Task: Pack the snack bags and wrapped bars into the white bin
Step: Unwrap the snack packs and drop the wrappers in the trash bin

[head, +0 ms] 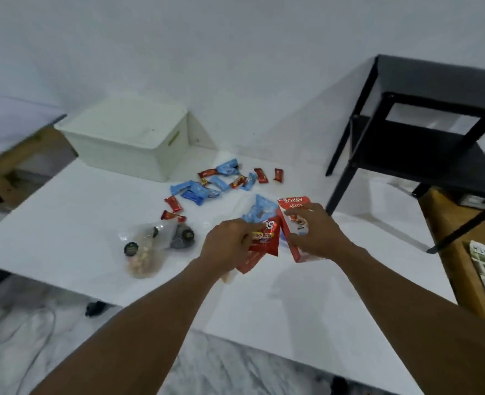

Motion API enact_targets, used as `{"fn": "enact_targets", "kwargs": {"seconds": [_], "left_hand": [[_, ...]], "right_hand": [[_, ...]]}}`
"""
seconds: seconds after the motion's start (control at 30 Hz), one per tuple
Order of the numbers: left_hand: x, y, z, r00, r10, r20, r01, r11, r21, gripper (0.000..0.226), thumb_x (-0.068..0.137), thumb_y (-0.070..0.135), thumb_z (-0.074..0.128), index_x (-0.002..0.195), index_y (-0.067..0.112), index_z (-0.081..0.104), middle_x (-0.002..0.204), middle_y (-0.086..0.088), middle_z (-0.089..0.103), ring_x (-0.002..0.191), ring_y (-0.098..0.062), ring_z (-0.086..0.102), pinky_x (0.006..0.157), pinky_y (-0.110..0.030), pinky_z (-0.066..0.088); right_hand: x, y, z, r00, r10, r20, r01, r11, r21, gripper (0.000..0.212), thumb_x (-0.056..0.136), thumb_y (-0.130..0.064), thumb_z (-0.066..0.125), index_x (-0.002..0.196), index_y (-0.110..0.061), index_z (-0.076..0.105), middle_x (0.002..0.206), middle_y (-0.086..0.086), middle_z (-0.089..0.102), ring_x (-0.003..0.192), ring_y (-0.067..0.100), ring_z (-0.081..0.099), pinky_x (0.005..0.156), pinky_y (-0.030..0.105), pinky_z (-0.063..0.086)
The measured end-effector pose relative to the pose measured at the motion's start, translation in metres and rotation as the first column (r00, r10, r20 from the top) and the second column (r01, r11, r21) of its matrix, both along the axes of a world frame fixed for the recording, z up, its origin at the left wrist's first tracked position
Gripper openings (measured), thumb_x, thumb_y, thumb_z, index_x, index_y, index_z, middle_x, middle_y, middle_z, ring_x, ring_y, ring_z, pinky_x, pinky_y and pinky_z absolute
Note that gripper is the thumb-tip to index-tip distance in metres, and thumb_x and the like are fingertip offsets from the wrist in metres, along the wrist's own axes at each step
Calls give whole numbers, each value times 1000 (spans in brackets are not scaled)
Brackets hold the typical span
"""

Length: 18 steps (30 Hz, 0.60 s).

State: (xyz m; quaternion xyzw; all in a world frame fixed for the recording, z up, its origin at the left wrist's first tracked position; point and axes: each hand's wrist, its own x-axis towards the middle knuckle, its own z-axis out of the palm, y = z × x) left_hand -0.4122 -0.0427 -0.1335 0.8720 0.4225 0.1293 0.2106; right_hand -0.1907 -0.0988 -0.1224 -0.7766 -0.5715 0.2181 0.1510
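- The left hand (227,246) is pinching a red snack bag (264,240) at its left edge, just below the centre of the frame; whether more packets are tucked under the fingers cannot be told.
- The right hand (318,232) is closing thumb and fingers around a red-and-white Astor box (294,220), gripping it by its lower half, just right of the red bag.
- A light blue bag (260,212) is peeking out behind both, touching them.
- The white bin (127,143) is sitting at the upper left of the frame, well apart from both hands; the left hand is the nearer one, so the carry is likely heading up and to the left.
- The box is standing with its long axis running from lower right to upper left, its printed top pointing toward the top of the frame.
- The red bag is hanging tilted, long axis running from upper right to lower left.
- The wrapped bars (213,183) are lying scattered on the white table (64,223) between hands and bin, pointing every way.
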Motion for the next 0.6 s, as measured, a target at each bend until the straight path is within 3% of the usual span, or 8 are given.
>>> {"fn": "enact_targets", "kwargs": {"seconds": [0.17, 0.23, 0.37, 0.5, 0.6], "left_hand": [[-97, 44, 49, 961, 222, 168, -229, 973, 23, 36, 89, 27, 64, 121, 44, 67, 117, 4, 72, 108, -20, 65, 90, -35, 52], [-139, 58, 60, 939, 292, 180, -300, 954, 14, 36, 88, 28, 65, 120, 44, 67, 116, 5, 73, 105, -21, 65, 89, -36, 52], [-226, 71, 69, 876, 454, 161, -456, 889, -26, 35, 91, 29, 61, 123, 42, 66, 112, 5, 73, 102, -20, 65, 88, -38, 53], [-310, 59, 58, 743, 657, 128, -652, 754, -84, 36, 91, 23, 59, 121, 42, 67, 119, 6, 71, 104, -19, 65, 88, -40, 54], [-376, 29, 31, 619, 784, 49, -772, 619, -142, 36, 89, 25, 62, 121, 40, 67, 124, 6, 69, 107, -19, 65, 88, -37, 55]], "right_hand": [[-94, 75, 57, 992, 122, -38, -118, 988, 104, 60, 72, -45, 72, 130, -39, 55, 147, 2, 41, 133, 22, 44, 111, 41, 37], [-134, 103, 72, 982, 186, -26, -182, 977, 113, 62, 69, -50, 68, 129, -40, 57, 145, 1, 43, 133, 21, 44, 112, 39, 34], [-221, 154, 85, 926, 374, -55, -367, 924, 110, 77, 55, -61, 60, 129, -39, 57, 142, 1, 44, 129, 21, 49, 106, 39, 42], [-320, 186, 68, 818, 571, -69, -570, 821, 43, 65, 74, -47, 69, 136, -37, 52, 151, 3, 37, 134, 26, 43, 111, 47, 38], [-400, 192, 39, 702, 706, -96, -711, 703, -35, 68, 70, -58, 65, 134, -40, 51, 152, 1, 38, 134, 23, 43, 110, 42, 36]]}}
